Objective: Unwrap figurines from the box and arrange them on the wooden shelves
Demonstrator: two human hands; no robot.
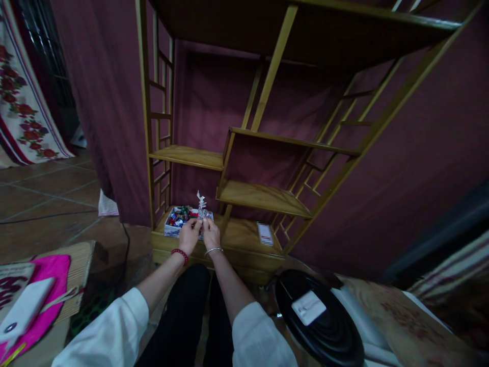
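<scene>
My left hand [190,235] and my right hand [211,234] meet in front of the lowest left shelf, fingers closed together. Pinched between them is a small silvery, see-through ornament [202,208] with a jagged, branching top that points up. Its exact kind is too small to make out. Just behind and to the left of my hands sits a low, open white box [170,230] with a blue pattern. Several shiny small items [181,216] in red, blue and green lie inside it. My hands hide part of the box's right side.
A yellow wooden display rack [263,196] with stepped shelves stands before a maroon curtain [114,112]. A white card [265,233] lies on its bottom shelf. To the right is a black round stool [321,326]; on the left, a pink cloth [57,270] bears a white device [26,308].
</scene>
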